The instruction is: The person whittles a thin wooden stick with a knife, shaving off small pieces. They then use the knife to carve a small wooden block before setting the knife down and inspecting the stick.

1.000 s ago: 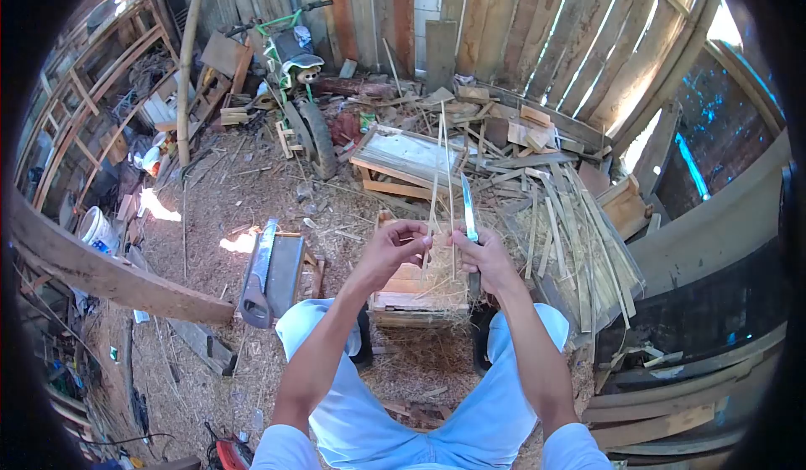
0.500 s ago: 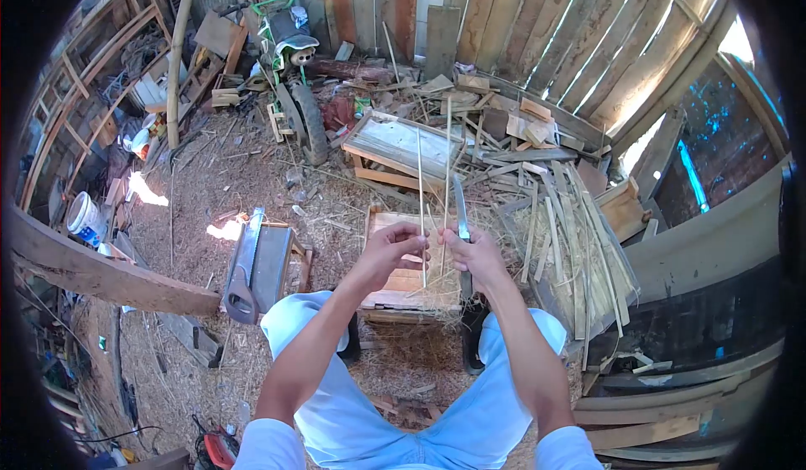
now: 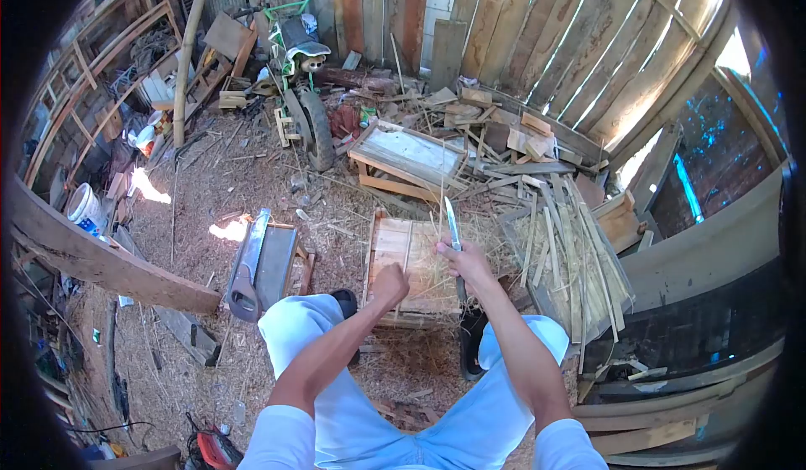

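Observation:
My left hand point(image 3: 391, 285) is closed low over the small wooden bench point(image 3: 388, 243), its fingers wrapped round a thin pale strip point(image 3: 408, 247) that points up and away. Higher and to the right, my right hand point(image 3: 466, 264) grips a knife point(image 3: 453, 223) with its blade upward. Another thin strip point(image 3: 442, 186) rises beside the blade, near the fingertips of that hand. Fine shavings lie over the right side of the bench, between my feet.
A handsaw point(image 3: 247, 273) rests on a low dark-topped stool point(image 3: 276, 260) at left. Long split strips point(image 3: 579, 252) are piled at right. Beyond the bench stand a wooden frame point(image 3: 407, 152) and a small motorbike point(image 3: 306, 92). A thick beam point(image 3: 109, 260) crosses the left.
My left hand has moved down and slightly left with its strip, away from the knife. My right hand still holds the knife, a little lower and further left.

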Tool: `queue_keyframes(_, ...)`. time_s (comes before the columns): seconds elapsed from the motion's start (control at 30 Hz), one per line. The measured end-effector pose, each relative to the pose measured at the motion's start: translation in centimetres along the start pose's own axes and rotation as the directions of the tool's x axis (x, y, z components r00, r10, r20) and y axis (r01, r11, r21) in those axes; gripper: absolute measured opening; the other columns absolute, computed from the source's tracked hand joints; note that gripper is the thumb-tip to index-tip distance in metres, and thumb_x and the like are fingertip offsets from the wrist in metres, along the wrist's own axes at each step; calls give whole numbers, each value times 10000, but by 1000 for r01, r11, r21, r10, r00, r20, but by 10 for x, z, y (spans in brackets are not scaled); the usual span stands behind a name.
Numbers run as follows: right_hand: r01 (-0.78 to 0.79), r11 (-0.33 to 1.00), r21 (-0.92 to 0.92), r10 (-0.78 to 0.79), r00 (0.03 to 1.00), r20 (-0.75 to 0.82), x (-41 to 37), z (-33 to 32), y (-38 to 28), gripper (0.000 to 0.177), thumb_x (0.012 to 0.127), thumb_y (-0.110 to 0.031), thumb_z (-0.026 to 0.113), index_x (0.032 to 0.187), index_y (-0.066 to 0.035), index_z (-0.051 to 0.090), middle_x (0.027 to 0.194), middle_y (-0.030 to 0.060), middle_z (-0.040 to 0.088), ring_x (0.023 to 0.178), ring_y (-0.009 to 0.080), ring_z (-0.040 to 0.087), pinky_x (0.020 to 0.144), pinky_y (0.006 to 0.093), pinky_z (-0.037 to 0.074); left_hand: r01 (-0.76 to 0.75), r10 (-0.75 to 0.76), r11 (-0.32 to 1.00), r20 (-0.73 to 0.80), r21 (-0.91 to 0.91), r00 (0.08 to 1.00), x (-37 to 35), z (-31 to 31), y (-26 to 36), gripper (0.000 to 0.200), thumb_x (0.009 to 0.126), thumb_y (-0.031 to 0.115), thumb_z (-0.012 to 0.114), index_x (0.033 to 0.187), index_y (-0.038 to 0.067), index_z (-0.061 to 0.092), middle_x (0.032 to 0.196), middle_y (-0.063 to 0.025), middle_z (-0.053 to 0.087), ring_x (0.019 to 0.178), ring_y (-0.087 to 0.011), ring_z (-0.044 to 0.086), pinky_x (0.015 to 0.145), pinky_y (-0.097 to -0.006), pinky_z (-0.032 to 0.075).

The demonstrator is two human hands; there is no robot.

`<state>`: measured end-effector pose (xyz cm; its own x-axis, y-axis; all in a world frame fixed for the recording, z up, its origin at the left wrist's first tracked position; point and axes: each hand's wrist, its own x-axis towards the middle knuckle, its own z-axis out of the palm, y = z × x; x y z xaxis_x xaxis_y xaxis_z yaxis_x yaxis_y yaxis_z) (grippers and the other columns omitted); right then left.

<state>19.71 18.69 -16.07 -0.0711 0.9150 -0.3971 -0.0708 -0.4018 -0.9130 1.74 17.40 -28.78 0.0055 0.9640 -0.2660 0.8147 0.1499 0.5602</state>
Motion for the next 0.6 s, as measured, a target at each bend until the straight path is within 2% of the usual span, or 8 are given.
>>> queue_keyframes(0.07, 28, 1000, 0, -28, 1000, 9, 0, 1, -2, 261, 844, -171, 672, 1026, -4, 588, 783, 18, 617, 492, 28, 400, 408, 191, 308, -184, 108, 888, -196, -422, 975, -7, -49, 52, 371, 864, 354, 580, 970, 5, 648, 863, -177, 670, 809, -275, 658, 721, -347, 502)
queue_keyframes(0.1, 73, 991, -112, -78, 996, -44, -3, 3, -8, 258, 841, -181, 674, 1022, -9, 608, 757, 8, 613, 498, 30, 411, 414, 200, 313, -187, 106, 886, -208, -424, 972, -10, -66, 68, 371, 864, 354, 580, 970, 5, 648, 863, -177, 670, 809, -275, 658, 721, -347, 502)
queue_keyframes(0.17, 115, 965, -236, -137, 987, -80, -11, 10, -18, 257, 839, -191, 676, 1018, -14, 629, 732, -2, 610, 504, 32, 422, 421, 209, 318, -212, 217, 640, -91, -739, 972, -17, -95, 90, 316, 881, 264, 593, 1009, -23, 624, 899, -154, 668, 823, -210, 642, 725, -306, 489)
queue_keyframes(0.27, 241, 940, -240, -265, 961, -76, -26, 21, -33, 224, 833, -200, 679, 991, -41, 672, 652, -37, 573, 504, 37, 432, 432, 228, 321, -306, 318, 546, -144, -780, 937, -25, -119, 102, 278, 883, 221, 603, 1012, -25, 622, 871, -104, 665, 799, -145, 616, 721, -277, 481)
queue_keyframes(0.33, 301, 908, -292, -338, 937, -86, -33, 22, -39, 172, 819, -182, 688, 850, -12, 688, 646, -27, 580, 577, 44, 463, 533, 243, 370, -333, 334, 550, -163, -766, 928, -26, -122, 104, 276, 882, 226, 610, 1025, -10, 624, 860, -81, 663, 803, -128, 607, 721, -274, 483)
queue_keyframes(0.47, 346, 830, -437, -413, 908, -67, -38, 19, -39, 180, 823, -187, 682, 858, -10, 693, 631, -24, 583, 585, 55, 470, 538, 255, 378, -437, 403, 569, -226, -697, 887, -25, -124, 110, 253, 903, 213, 588, 1041, 3, 620, 847, -54, 646, 802, -111, 594, 717, -265, 487)
queue_keyframes(0.57, 346, 804, -484, -455, 882, -126, -44, 20, -52, 196, 834, -198, 670, 875, -7, 694, 647, -13, 603, 583, 73, 495, 550, 262, 395, -255, 262, 396, -158, -882, 952, -24, -130, 110, 235, 926, 190, 535, 1000, -15, 621, 864, -65, 634, 764, -121, 596, 676, -261, 490)
queue_keyframes(0.6, 436, 781, -447, -547, 823, -154, -38, 15, -51, 214, 841, -211, 665, 911, -10, 690, 682, -6, 622, 565, 65, 488, 525, 252, 386, -197, 239, 349, -116, -916, 964, -26, -135, 111, 237, 945, 195, 501, 1008, 2, 623, 788, -35, 595, 688, -89, 565, 587, -237, 465)
